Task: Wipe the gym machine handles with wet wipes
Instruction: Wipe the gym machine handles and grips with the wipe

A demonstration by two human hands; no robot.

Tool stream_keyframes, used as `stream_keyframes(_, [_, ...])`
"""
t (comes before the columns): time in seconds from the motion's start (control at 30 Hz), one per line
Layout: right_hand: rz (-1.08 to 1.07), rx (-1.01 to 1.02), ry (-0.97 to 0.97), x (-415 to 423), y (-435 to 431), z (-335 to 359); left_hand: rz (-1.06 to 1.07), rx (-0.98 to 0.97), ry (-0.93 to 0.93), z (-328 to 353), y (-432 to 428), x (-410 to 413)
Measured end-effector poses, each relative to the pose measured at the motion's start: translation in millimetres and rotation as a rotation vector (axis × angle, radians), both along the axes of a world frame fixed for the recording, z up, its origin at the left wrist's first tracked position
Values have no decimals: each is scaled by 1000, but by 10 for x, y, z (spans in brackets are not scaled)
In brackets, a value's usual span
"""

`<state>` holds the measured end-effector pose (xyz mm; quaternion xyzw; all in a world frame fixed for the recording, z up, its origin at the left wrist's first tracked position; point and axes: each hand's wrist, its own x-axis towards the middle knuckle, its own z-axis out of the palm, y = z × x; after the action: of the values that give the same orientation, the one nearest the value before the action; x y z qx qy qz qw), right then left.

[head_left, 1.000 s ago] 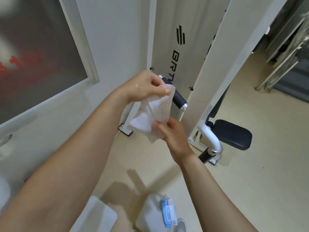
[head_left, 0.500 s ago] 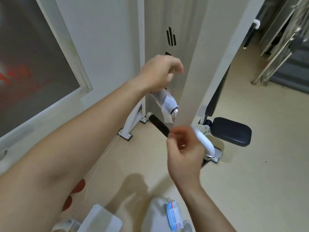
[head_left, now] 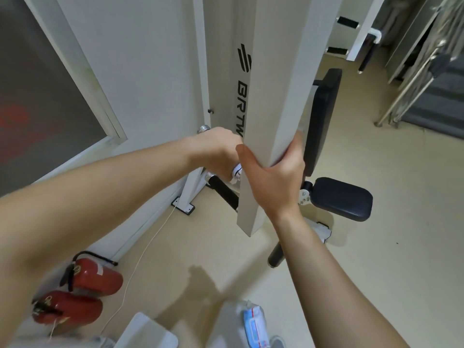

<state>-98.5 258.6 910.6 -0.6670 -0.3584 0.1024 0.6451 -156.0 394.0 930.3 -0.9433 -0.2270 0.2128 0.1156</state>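
Note:
My left hand (head_left: pixel 216 151) is closed around the machine's upper handle, with a white wet wipe (head_left: pixel 236 172) wrapped on it; a bit of wipe shows below the fist and the handle's chrome end cap (head_left: pixel 204 128) sticks out above. My right hand (head_left: pixel 273 172) grips the white swinging arm (head_left: pixel 273 101) of the machine, thumb on one face and fingers around the other. A second black handle (head_left: pixel 224 190) shows lower down behind the arm. A pack of wet wipes (head_left: pixel 254 327) lies near the bottom edge.
Black seat pad (head_left: pixel 342 198) and black back pad (head_left: pixel 324 116) stand right of the arm. Two red fire extinguishers (head_left: pixel 82 290) lie on the floor at lower left by the white wall. A thin white cord (head_left: pixel 140 259) runs across the beige floor. Metal railings (head_left: pixel 414 71) stand at far right.
My left hand carried the wipe onto the handle and closed around it. My right hand let go of the wipe and took hold of the white arm. The view moved closer.

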Motion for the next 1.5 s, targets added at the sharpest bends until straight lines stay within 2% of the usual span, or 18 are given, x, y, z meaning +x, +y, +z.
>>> stream_keyframes(0.1, [8, 30, 4, 53, -11, -35, -66, 11, 53, -23, 43, 14])
stream_keyframes(0.33, [76, 7, -52, 97, -9, -21, -504, 284, -336, -410, 542, -239])
stream_keyframes(0.43, [111, 30, -55, 83, -20, -25, -501, 260, -304, -233, 607, -342])
stream_keyframes(0.57, [133, 48, -50, 84, -20, -45, -301, 214, -105, -90, 611, -286])
stream_keyframes(0.63, [140, 47, -49, 105, -14, -52, -239, 168, -145, -78, 545, -252])
stream_keyframes(0.77, [146, 48, -55, 141, -25, -68, -131, 174, -386, -163, 292, -340])
stream_keyframes(0.83, [143, 55, -59, 156, -37, -68, 116, 6, -544, -230, 108, -501])
stream_keyframes(0.87, [143, 55, -59, 160, -39, -74, 239, -135, -735, -292, 8, -587])
stream_keyframes(0.93, [142, 61, -53, 166, -41, -92, 519, -350, -1279, -515, -191, -690])
stream_keyframes(1.0, [139, 70, -49, 167, -36, -106, 980, -612, -1755, -660, -307, -651])
stream_keyframes(1.07, [143, 74, -47, 147, -25, -112, 1325, -1256, -1882, -671, -283, -528])
stream_keyframes(1.1, [146, 77, -46, 133, -20, -109, 1360, -1600, -1881, -618, -248, -452])
stream_keyframes(1.13, [149, 80, -46, 121, -17, -104, 1349, -1803, -1877, -513, -236, -382])
stream_keyframes(1.17, [152, 80, -46, 110, -13, -101, 1319, -1863, -1887, -432, -213, -299])
stream_keyframes(1.27, [153, 83, -45, 71, -4, -87, 1324, -1821, -1943, -244, -280, -92])
stream_keyframes(1.33, [144, 93, -45, 60, -3, -68, 1286, -1943, -2056, -297, -250, -24])
stream_keyframes(1.4, [139, 108, -49, 70, -3, -49, 1274, -2005, -2061, -489, -166, 4])
stream_keyframes(1.5, [125, 100, -62, 119, 6, -49, 1308, -1844, -1933, -759, -134, 146])
